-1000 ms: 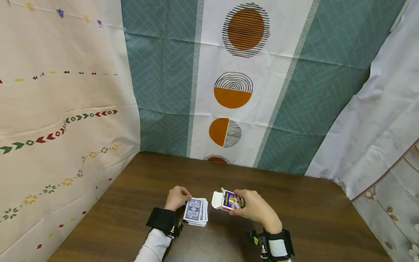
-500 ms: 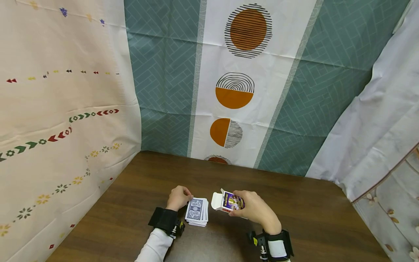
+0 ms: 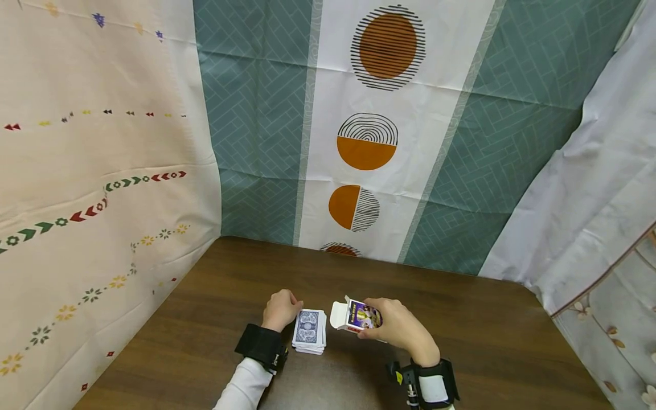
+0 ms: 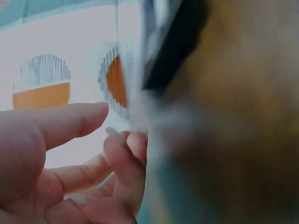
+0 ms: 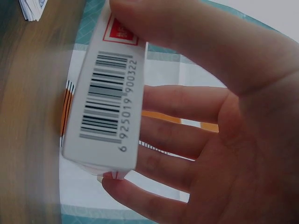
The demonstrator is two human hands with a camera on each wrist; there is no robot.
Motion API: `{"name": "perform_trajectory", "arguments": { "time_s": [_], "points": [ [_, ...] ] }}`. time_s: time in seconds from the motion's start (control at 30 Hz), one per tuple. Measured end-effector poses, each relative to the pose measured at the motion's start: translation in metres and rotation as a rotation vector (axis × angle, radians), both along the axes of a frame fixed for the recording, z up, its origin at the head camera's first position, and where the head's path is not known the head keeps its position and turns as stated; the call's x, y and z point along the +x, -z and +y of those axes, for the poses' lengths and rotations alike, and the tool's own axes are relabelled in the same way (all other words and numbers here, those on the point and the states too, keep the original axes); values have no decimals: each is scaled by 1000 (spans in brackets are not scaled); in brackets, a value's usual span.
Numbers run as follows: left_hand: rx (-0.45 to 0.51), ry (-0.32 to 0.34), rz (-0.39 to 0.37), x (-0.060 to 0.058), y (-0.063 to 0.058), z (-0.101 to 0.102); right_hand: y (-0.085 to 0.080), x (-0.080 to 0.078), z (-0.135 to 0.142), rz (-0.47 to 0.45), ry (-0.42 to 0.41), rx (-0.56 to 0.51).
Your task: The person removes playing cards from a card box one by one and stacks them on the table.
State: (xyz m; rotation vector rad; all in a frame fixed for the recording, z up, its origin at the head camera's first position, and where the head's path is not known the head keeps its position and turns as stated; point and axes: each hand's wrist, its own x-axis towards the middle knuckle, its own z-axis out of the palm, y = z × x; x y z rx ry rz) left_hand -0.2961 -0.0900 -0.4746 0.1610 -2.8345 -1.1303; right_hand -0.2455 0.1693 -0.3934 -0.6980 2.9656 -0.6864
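Note:
A stack of playing cards point(image 3: 307, 330) lies face down on the table, blue patterned back upward, its edges slightly uneven. My left hand point(image 3: 282, 310) is at the stack's upper left corner, its fingers bent. In the left wrist view, the thumb point(image 4: 79, 119) stands apart from the fingertips, which are beside a blurred pale edge; contact is hard to tell. My right hand point(image 3: 402, 324) grips a card box point(image 3: 363, 314) between thumb and fingers. The box is purple and white, with its flap open toward the stack. A barcode side point(image 5: 105, 102) faces the right wrist camera.
The brown wooden table point(image 3: 461, 319) extends around both hands. Behind it hangs a green and white patterned cloth point(image 3: 353, 142). A cream cloth point(image 3: 102, 228) hangs at the left and a white one point(image 3: 558, 188) at the right.
My left hand has moved slightly right, and the upper cards have shifted right, leaving the stack more even. My right hand keeps holding the card box in nearly the same place.

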Motion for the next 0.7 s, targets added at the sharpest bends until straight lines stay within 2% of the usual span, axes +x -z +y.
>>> {"name": "perform_trajectory", "arguments": {
  "time_s": [0.07,0.13,0.23,0.33,0.4,0.47,0.53,0.7],
  "points": [
    [-3,27,46,2,-9,3,0,0,0,-1,3,3],
    [33,87,102,6,-21,8,-1,1,0,-2,3,3],
    [141,247,153,16,-41,16,-2,0,0,6,-8,-8],
    [229,408,121,25,-53,27,-2,0,1,13,-27,-20],
    [268,485,69,30,-56,34,-3,0,1,15,-40,-25],
    [293,533,20,33,-56,41,-3,0,1,15,-50,-27],
    [329,555,-29,35,-54,46,-4,0,1,17,-58,-27],
    [370,571,-72,37,-51,51,-5,1,2,24,-72,-26]
  ]
}}
